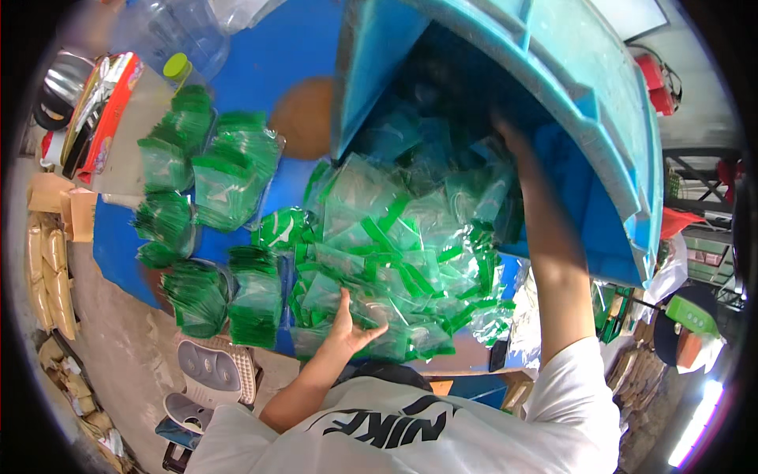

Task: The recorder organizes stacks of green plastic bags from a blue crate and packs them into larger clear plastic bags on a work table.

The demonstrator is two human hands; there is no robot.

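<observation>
A large blue plastic crate lies tipped on its side on the table, its mouth facing me. Clear plastic bags with green edges spill from it in a loose heap. My left hand rests at the near edge of this heap, thumb and fingers spread, touching the bags. Reaching into the crate, my right hand is blurred and shadowed among the bags; its fingers cannot be made out. Left of the heap, neat stacks of similar green bags stand in rows, with more stacks nearer me.
The table has a blue top. A brown round object lies beside the crate. At the far left are a clear jar with a yellow-green lid and a red-orange package. A grey-and-white seat-like object stands below the table.
</observation>
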